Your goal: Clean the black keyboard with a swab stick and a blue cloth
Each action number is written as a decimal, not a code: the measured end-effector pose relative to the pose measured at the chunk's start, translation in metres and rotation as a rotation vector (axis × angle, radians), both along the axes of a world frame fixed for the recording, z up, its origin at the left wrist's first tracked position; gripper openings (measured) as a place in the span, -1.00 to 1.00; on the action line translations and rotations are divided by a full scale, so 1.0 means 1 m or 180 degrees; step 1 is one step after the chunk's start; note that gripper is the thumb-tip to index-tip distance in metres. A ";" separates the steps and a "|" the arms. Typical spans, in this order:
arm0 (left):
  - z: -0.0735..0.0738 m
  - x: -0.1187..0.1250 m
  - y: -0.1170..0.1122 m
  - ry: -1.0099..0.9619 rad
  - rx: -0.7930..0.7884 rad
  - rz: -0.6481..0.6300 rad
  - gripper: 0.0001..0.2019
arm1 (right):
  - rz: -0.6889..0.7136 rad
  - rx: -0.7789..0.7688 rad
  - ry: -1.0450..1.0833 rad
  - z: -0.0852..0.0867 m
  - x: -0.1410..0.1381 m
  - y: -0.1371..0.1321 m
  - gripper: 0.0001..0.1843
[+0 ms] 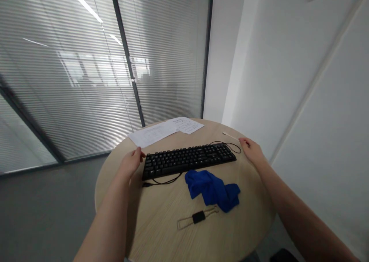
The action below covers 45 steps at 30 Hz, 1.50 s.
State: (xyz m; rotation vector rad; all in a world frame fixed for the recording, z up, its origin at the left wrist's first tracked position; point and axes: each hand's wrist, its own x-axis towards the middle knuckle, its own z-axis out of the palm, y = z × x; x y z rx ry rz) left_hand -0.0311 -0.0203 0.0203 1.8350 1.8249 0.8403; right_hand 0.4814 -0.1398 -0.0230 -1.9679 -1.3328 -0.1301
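A black keyboard [188, 158] lies across the round table, its cable partly under the near edge and looped at the far right. My left hand [132, 160] is at the keyboard's left end, its fingers curled against the far left corner. Beyond the right end, my right hand [251, 148] pinches a thin white cotton swab [230, 136], which points left and away from me. A crumpled blue cloth [213, 189] lies just in front of the keyboard. Nearer to me is a black binder clip [198, 217] with its wire handles spread out to both sides.
Printed paper sheets [155, 133] lie at the far side of the round wooden table [161, 235]. Behind it stands a glass partition with blinds [173, 62]. A white wall [288, 62] rises close on the right. A USB plug [147, 184] sits near the keyboard's left front corner.
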 end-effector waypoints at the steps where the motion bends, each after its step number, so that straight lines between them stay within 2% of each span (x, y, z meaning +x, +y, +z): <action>1: 0.001 0.002 -0.001 -0.0188 0.0144 -0.0004 -0.45 | 0.0008 0.0033 0.0054 -0.005 -0.001 -0.002 -0.42; 4: 0.004 0.005 -0.004 -0.0503 0.0437 0.0002 -0.50 | 0.0126 0.0326 0.0272 -0.014 -0.002 0.003 -0.41; 6: 0.005 0.005 -0.004 -0.0466 0.0508 0.0121 -0.56 | 0.0294 0.0414 0.0381 -0.017 0.000 0.009 -0.44; 14: -0.006 -0.003 0.013 0.0172 0.0436 0.0239 -0.58 | 0.0442 0.0330 0.0602 -0.025 0.004 0.012 -0.60; 19: -0.018 -0.004 0.026 -0.0099 0.0512 0.0068 -0.49 | 0.0586 0.0314 0.0675 -0.032 -0.006 0.010 -0.64; 23: -0.023 -0.002 0.025 -0.0260 0.0515 0.0018 -0.44 | 0.0679 0.0094 0.0792 -0.038 -0.008 0.015 -0.69; 26: -0.020 0.004 0.018 -0.0183 0.0471 0.0015 -0.45 | 0.0743 -0.0072 0.0870 -0.034 -0.006 0.025 -0.73; 29: -0.014 0.009 0.012 0.0019 0.0396 -0.0104 -0.53 | 0.0792 -0.0153 0.0895 -0.024 -0.002 0.041 -0.75; 32: -0.011 0.010 0.009 -0.0012 0.0289 -0.0244 -0.60 | 0.0745 -0.0285 0.0976 -0.017 -0.001 0.061 -0.71; 37: -0.013 0.007 0.012 -0.0181 0.0184 -0.0317 -0.61 | 0.0524 -0.0441 0.1014 -0.019 0.003 0.080 -0.70; 40: -0.011 0.008 0.010 -0.0143 0.0181 -0.0321 -0.63 | 0.0421 -0.0458 0.0920 -0.018 0.009 0.072 -0.73; 45: -0.005 0.011 0.004 -0.0120 0.0163 -0.0314 -0.66 | 0.0378 -0.0377 0.0755 -0.017 0.013 0.031 -0.58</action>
